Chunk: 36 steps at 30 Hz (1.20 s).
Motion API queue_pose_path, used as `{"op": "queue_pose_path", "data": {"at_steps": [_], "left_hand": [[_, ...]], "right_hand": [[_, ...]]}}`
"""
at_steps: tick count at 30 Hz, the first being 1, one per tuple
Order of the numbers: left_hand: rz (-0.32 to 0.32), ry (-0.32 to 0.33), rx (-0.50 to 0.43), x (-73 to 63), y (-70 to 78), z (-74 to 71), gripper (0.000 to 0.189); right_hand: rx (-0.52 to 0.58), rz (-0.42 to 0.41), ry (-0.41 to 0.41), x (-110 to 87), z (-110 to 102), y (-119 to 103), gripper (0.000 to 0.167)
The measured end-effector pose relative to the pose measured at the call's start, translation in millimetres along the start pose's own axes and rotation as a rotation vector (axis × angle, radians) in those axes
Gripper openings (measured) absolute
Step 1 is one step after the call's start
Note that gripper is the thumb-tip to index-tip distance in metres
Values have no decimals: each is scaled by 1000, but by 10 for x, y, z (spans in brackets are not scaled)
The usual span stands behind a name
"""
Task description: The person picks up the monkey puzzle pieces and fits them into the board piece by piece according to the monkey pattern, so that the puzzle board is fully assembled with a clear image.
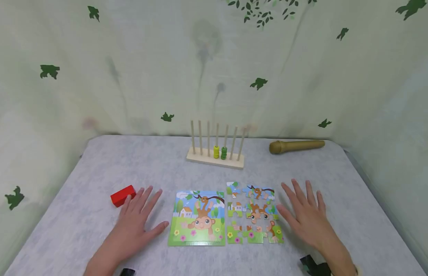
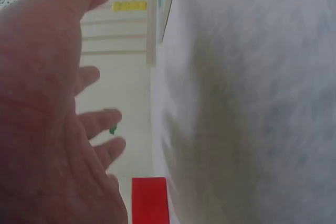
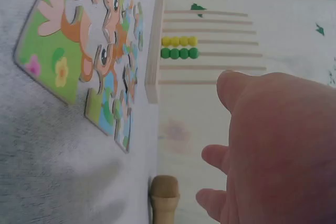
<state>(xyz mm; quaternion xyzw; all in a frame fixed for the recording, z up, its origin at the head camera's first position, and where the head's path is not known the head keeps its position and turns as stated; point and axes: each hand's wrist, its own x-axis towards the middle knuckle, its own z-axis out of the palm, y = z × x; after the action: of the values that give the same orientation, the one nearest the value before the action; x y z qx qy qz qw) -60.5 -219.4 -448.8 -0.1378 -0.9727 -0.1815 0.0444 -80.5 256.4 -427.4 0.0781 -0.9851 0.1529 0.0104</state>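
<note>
Across the pale surface (image 1: 200, 261), the left hand (image 1: 136, 222) and right hand (image 1: 306, 218) are held fingers apart, nothing gripped, at lower left and lower right. Between them, at lower centre, board (image 1: 198, 218) and pieces (image 1: 256, 211) are laid face up, presumably for viewing. Behind, beads (image 1: 216, 152) are threaded on pegs (image 1: 208, 138), seemingly against rolling.
</note>
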Motion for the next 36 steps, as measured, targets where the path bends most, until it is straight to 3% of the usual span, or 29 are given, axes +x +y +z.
{"op": "queue_pose_path", "data": {"at_steps": [4, 8, 14, 20, 28, 33, 36], "left_hand": [[109, -26, -94, 9, 12, 48, 95], [162, -61, -128, -21, 8, 111, 101], [121, -121, -128, -29, -12, 178, 105], [111, -136, -120, -5, -15, 203, 102], [139, -101, -71, 13, 41, 310, 103], [206, -31, -40, 47, 129, 380, 85], [192, -32, -60, 55, 178, 400, 70]], "right_hand": [[21, -60, -8, 83, -24, -45, 69], [30, -117, -8, 157, -6, -96, 67], [48, -186, -2, 292, 32, -210, 61], [73, -241, 6, 417, 73, -344, 59], [142, -316, -13, 604, 169, -513, 57], [161, -325, -46, 691, 227, -593, 56], [178, -326, -84, 747, 267, -663, 56]]}}
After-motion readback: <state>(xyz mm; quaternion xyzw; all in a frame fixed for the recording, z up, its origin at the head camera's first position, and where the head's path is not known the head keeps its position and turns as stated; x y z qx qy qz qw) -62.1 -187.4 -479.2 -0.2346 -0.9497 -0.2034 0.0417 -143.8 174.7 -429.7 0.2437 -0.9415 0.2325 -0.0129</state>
